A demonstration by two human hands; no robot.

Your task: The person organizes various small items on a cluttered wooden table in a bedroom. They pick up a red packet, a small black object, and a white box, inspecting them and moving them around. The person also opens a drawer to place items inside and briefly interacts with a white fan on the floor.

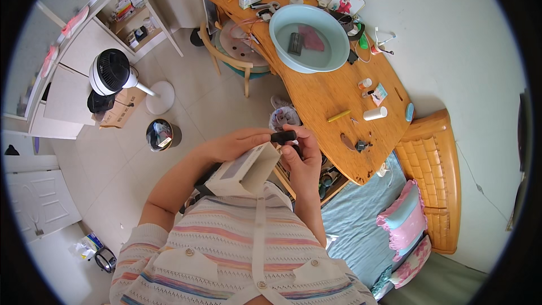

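At the left end of a small black object [283, 136], my left hand [237, 144] pinches it between thumb and fingers. The fingers of my right hand [304, 148] curl around its other end, and another dark part shows near that palm. What the black object is cannot be made out. An open white cardboard box [243, 171] lies tilted against my torso, just below my left hand, its open end towards my right hand. Behind my hands, an open wooden drawer [334, 188] holding mixed items juts out below the desk.
The wooden desk [313, 93] bears a light-blue plastic basin [275, 46] with a dark block and pink cloth inside, a yellow pen [338, 116] and a white cylinder [375, 113]. A chair [245, 65], a trash bin [175, 135] and a fan [110, 72] stand leftward. A bed [355, 224] lies right.
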